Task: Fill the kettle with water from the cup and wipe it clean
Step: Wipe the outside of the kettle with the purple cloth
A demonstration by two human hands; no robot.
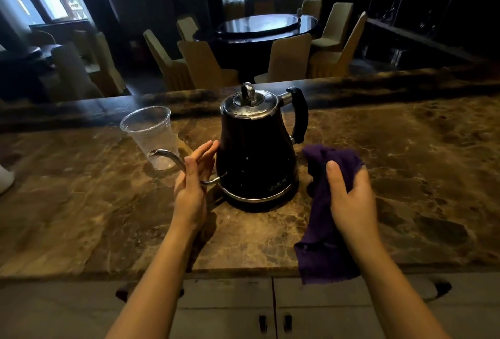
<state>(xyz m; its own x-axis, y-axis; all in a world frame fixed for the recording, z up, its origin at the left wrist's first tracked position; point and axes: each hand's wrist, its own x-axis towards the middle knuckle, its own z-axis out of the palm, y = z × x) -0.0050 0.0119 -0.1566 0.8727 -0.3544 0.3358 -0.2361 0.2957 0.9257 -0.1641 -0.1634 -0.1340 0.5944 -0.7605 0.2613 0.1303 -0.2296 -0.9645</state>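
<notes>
A black kettle [255, 149] with a steel lid and a thin curved spout [167, 156] stands upright on its base in the middle of the brown marble counter [405, 176]. Its lid is closed and its handle points right. A clear plastic cup [153, 135] stands upright behind the spout, left of the kettle, looking almost empty. My left hand [190, 181] is beside the kettle's left side, fingers spread, their tips at its wall, with the spout passing behind the palm. My right hand [349, 198] grips a purple cloth [324, 235] just right of the kettle; the cloth hangs over the counter's front edge.
Grey cabinet doors [230, 309] with dark handles run below the counter. A raised ledge [378, 81] borders the counter's far side. Beyond it stand a round dark table [266, 27] and several covered chairs. A white object [5, 179] shows at the left edge.
</notes>
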